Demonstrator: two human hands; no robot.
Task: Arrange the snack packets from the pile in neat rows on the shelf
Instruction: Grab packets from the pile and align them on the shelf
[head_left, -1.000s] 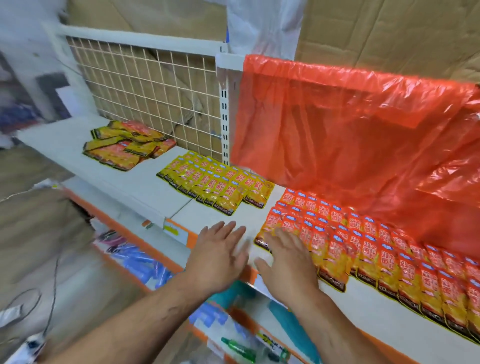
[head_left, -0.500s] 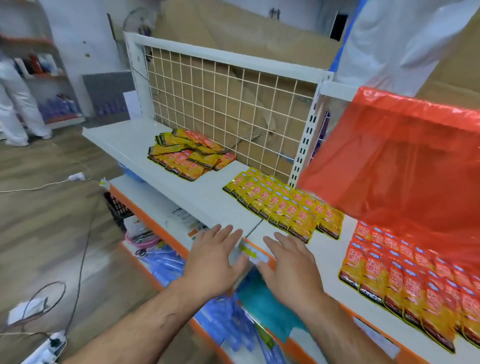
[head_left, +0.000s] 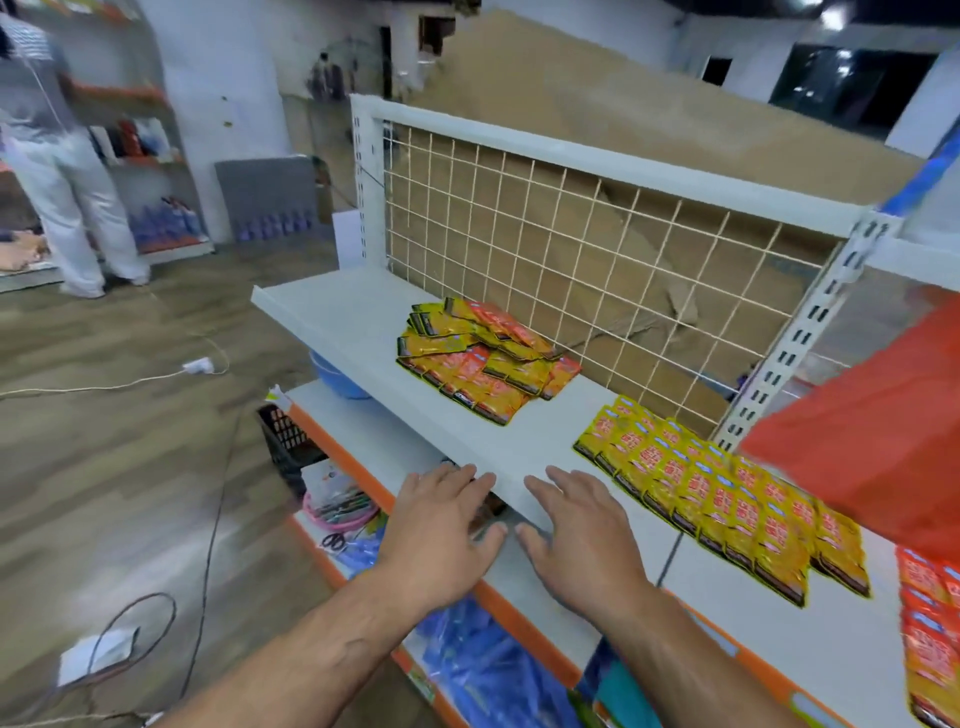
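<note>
A loose pile of yellow and orange snack packets (head_left: 483, 358) lies on the white shelf (head_left: 363, 332), close to the wire mesh back. To its right, yellow packets (head_left: 717, 488) lie in neat overlapping rows. More orange packets (head_left: 930, 623) sit in rows at the far right edge. My left hand (head_left: 441, 525) and my right hand (head_left: 582, 525) hover side by side at the shelf's front edge, fingers spread and holding nothing. Both are well short of the pile.
A red plastic sheet (head_left: 872, 441) hangs over the right shelf section. A lower shelf (head_left: 358, 431) holds a blue bowl (head_left: 332, 376), a black crate (head_left: 288, 447) and blue packs. Cables (head_left: 119, 384) trail across the wooden floor. A person (head_left: 57, 156) stands at far left shelves.
My view has swung left, bringing the pile closer to centre. Both hands moved left along the shelf front, away from the orange rows, and stay empty.
</note>
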